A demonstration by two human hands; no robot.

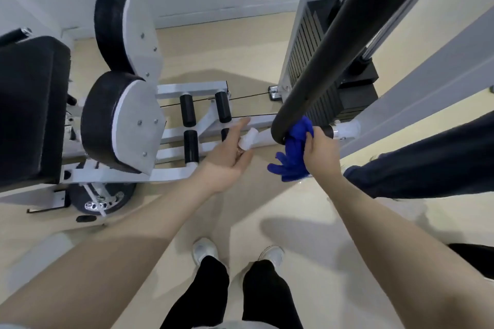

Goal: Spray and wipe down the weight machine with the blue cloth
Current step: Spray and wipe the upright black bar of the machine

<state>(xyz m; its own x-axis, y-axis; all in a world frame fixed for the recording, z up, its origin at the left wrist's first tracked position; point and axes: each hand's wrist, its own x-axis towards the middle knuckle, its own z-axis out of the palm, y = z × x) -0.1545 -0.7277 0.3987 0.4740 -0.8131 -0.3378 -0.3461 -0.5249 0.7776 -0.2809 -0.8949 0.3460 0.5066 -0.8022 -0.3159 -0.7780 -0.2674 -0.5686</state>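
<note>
My right hand [322, 151] grips the blue cloth [295, 152] and presses it against the lower end of a thick black padded bar [334, 43] of the weight machine. Part of the cloth hangs loose below the bar's end. My left hand [230, 156] is stretched forward beside it, holding a small white spray bottle [247, 140] with its nozzle pointing toward the bar's end. The bottle's body is mostly hidden in my palm.
The black weight stack [320, 80] stands behind the bar. Two round black pads [117, 120] and a black seat [29, 104] sit at left on the white frame [187, 88]. Another person's dark sleeve [427, 157] reaches in from the right. My feet stand on beige floor [320, 222].
</note>
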